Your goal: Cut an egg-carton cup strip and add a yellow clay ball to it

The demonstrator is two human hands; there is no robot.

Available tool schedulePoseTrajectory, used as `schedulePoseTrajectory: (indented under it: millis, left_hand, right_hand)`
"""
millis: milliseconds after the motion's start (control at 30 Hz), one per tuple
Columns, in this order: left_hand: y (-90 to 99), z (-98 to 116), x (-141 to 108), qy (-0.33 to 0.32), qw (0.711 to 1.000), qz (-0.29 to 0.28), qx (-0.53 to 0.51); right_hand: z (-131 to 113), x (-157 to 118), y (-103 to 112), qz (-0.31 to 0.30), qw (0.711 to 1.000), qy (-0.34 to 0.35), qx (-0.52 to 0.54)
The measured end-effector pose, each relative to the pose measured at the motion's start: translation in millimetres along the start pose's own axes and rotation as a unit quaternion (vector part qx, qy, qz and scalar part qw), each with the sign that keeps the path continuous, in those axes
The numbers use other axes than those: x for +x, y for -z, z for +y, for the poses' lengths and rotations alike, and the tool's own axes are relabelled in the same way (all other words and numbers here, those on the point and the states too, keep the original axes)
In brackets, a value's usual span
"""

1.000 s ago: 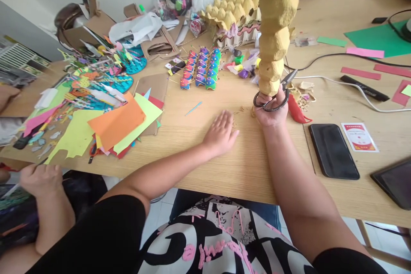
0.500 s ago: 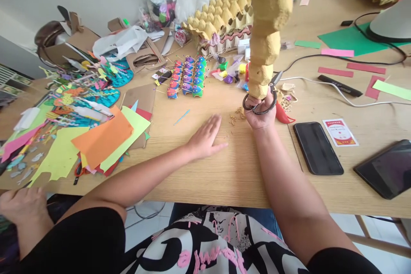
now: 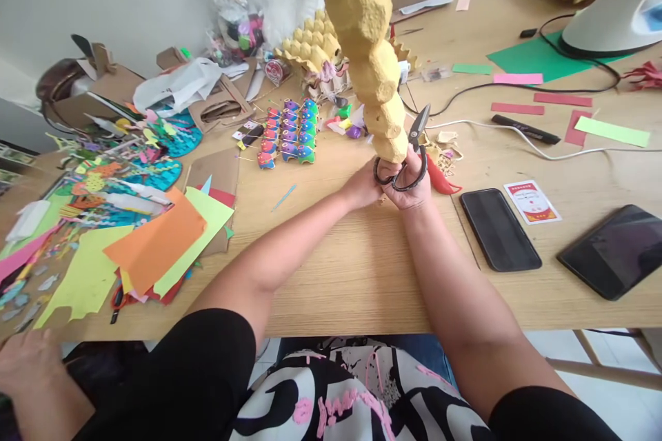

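A long yellow egg-carton strip (image 3: 380,69) stands upright in front of me, its top cut off by the view's edge. My right hand (image 3: 414,186) is closed round its lower end and also holds black-handled scissors (image 3: 420,127), whose blades point up and away beside the strip. My left hand (image 3: 363,186) is at the strip's lower end, touching my right hand; its fingers are mostly hidden behind the strip and the scissor handle. Three rows of painted carton caterpillars (image 3: 288,134) lie left of the strip.
Coloured paper (image 3: 155,234) and craft pieces cover the left side. Egg trays (image 3: 313,45) stand behind. At the right are a phone (image 3: 500,229), a dark tablet-like device (image 3: 615,248), a card (image 3: 532,201), paper strips and cables. Another person's hand (image 3: 31,365) is at the lower left.
My left hand has left the tabletop and moved right and up to the strip's lower end. The strip now leans to the left at its top. The view has shifted slightly.
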State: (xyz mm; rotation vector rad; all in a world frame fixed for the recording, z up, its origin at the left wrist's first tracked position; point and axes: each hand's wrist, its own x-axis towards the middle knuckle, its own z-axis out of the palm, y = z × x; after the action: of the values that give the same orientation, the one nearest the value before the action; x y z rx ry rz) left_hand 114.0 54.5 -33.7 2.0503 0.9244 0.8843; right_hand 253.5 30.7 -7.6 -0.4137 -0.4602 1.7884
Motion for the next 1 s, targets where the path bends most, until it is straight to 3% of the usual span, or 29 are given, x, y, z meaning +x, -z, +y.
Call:
schedulePoseTrajectory:
  millis: [67, 133, 200, 267, 300, 367, 433, 500, 600, 667, 700, 767, 833, 933, 967, 1000]
  left_hand:
    - [30.7, 1.9, -10.6, 0.03, 0.999, 0.017, -0.013]
    - [67.3, 6.5, -28.3, 0.123, 0.991, 0.019, -0.041]
    - [97.7, 13.2, -46.7, 0.216, 0.97, -0.08, -0.08]
    - [111.7, 18.8, -58.2, 0.296, 0.914, -0.234, -0.149]
    - [111.2, 20.0, -59.7, 0.328, 0.881, -0.291, -0.176]
    - [97.6, 18.8, -52.1, 0.369, 0.847, -0.322, -0.207]
    - [74.5, 15.0, -32.0, 0.386, 0.845, -0.268, -0.257]
    - [52.2, 13.5, -5.4, 0.375, 0.843, -0.248, -0.295]
    - [38.8, 19.9, 27.3, 0.294, 0.877, -0.179, -0.335]
    - [47.9, 25.9, 33.9, 0.264, 0.897, -0.139, -0.326]
    - [56.5, 27.6, 32.1, 0.268, 0.903, -0.141, -0.306]
    - [75.4, 27.2, 21.0, 0.315, 0.895, -0.225, -0.221]
    - [87.1, 21.8, 7.1, 0.311, 0.899, -0.273, -0.141]
    - [78.2, 10.4, -1.1, 0.247, 0.91, -0.309, -0.12]
    - [70.0, 7.1, 1.4, 0.226, 0.924, -0.284, -0.118]
    - [61.6, 4.5, 6.1, 0.202, 0.95, -0.21, -0.114]
  right_hand:
    - [-2.0, -1.6, -2.0, 0.024, 0.999, 0.007, 0.047]
    - [-2.0, -2.7, -4.6, 0.03, 0.996, 0.007, 0.081]
    - [-0.8, -3.0, -6.8, 0.023, 0.995, 0.006, 0.094]
    - [0.6, -2.4, -7.9, 0.012, 0.994, 0.014, 0.11]
    - [1.2, -1.8, -8.0, 0.006, 0.993, 0.016, 0.116]
    - [1.8, -0.3, -7.3, 0.001, 0.993, 0.02, 0.118]
    - [1.6, 1.0, -5.8, -0.004, 0.995, 0.019, 0.097]
    - [0.9, 2.0, -4.3, -0.007, 0.997, 0.027, 0.075]
    - [-0.3, 2.0, -3.6, -0.004, 0.997, 0.054, 0.057]
    - [-0.7, 1.2, -4.9, 0.01, 0.997, 0.054, 0.057]
    - [-0.5, 0.6, -5.9, 0.017, 0.997, 0.045, 0.06]
    - [1.0, -0.8, -8.4, 0.023, 0.997, 0.031, 0.066]
    - [4.0, -2.4, -10.9, 0.014, 0.997, 0.022, 0.066]
    - [8.5, -5.8, -14.5, -0.012, 0.996, -0.016, 0.081]
    - [9.3, -7.3, -15.7, -0.023, 0.995, -0.034, 0.086]
    - [9.4, -9.0, -16.8, -0.032, 0.995, -0.05, 0.085]
